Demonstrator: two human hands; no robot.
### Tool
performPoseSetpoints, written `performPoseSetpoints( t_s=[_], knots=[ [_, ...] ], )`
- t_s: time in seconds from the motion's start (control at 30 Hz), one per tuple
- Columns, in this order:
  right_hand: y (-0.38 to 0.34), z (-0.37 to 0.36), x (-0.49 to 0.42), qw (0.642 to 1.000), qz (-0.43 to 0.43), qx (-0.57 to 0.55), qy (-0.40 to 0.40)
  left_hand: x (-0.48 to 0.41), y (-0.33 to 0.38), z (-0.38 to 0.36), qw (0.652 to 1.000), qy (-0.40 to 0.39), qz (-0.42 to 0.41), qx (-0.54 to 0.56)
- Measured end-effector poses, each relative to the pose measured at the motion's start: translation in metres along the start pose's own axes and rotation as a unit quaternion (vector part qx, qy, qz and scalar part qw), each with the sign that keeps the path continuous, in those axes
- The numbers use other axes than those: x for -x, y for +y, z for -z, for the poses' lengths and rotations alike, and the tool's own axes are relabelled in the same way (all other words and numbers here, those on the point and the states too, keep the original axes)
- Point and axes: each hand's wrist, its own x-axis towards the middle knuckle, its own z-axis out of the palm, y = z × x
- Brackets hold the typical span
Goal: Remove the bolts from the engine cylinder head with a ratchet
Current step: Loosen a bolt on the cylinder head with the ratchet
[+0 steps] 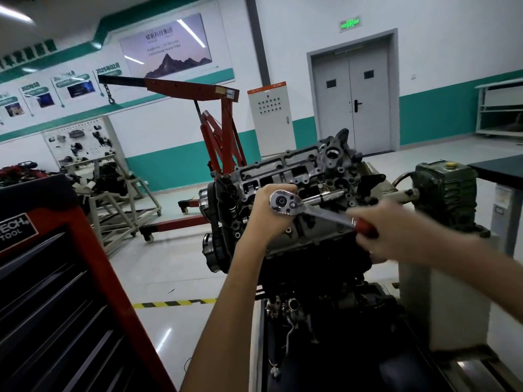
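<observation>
Even ceiling light (15, 13), glossy floor (169, 264) glare — right hand (382, 236) motion-blurred, edges bowed.

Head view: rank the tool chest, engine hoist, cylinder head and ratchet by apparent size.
1. Red-and-black metal tool chest, nearest the camera.
2-3. Red steel engine hoist and grey metal cylinder head: alike in extent; the hoist stands farther off.
4. Chrome ratchet with a red handle.

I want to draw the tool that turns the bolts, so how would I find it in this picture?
Find the big engine in the middle, then look at the grey cylinder head on top of it. The ratchet lies across it, with the left hand at one end and the right hand at the other. Only it has a shiny round head and a red handle.
</observation>
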Motion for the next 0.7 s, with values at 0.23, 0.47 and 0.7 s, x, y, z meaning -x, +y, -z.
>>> performPoseSetpoints(
  t_s=[0.23,0.47,0.7],
  knots=[
    [-0.01,-0.02,0.004,0.997,-0.032,-0.006,0.063,0.002,-0.005,-0.015,0.99,0.132,0.011,0.05],
    [-0.098,-0.117,0.015,0.901,-0.115,-0.401,0.122,-0.002,-0.001,-0.027,0.98,0.179,0.042,0.079],
    [-0.008,-0.007,0.001,1.0,0.001,-0.021,0.004,0.002,0.002,0.001,0.999,0.044,0.023,0.017]
  ],
)
